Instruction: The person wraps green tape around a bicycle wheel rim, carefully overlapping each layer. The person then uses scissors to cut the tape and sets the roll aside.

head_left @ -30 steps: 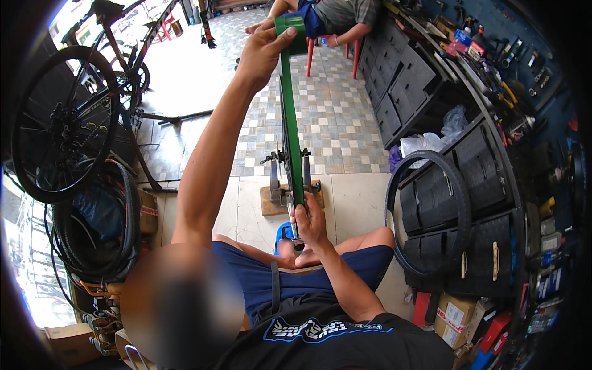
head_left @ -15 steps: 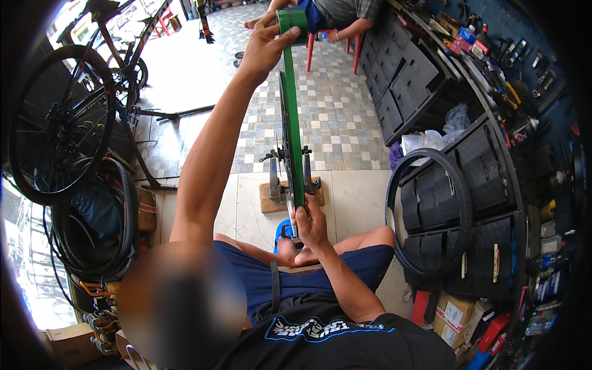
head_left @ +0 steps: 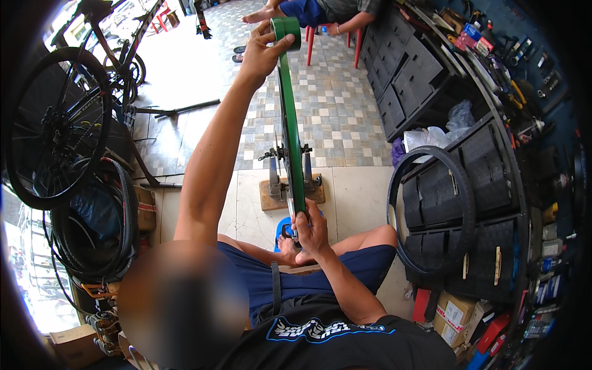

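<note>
A bicycle wheel (head_left: 284, 117), seen edge-on, stands upright in a truing stand (head_left: 274, 176) on a wooden base. With my left arm stretched out, my left hand (head_left: 262, 54) is closed round a roll of green tape (head_left: 285, 26) at the wheel's far end. From the roll a taut green tape strip (head_left: 290, 114) comes back along the rim toward me. My right hand (head_left: 312, 229) is closed on the near part of the rim, its thumb pressed against the end of the strip. The wheel's far side is hidden by the tape.
A loose tyre (head_left: 398, 209) leans by black drawers (head_left: 456, 191) on the right. Bicycles (head_left: 58, 123) and hanging tyres (head_left: 126, 216) crowd the left. A blue object (head_left: 280, 231) sits under the wheel. Another person (head_left: 345, 18) sits on a red stool at the far side.
My left hand and the tape roll have shifted slightly left and nearer. My right hand has come slightly nearer on the rim, and the strip stays stretched between them.
</note>
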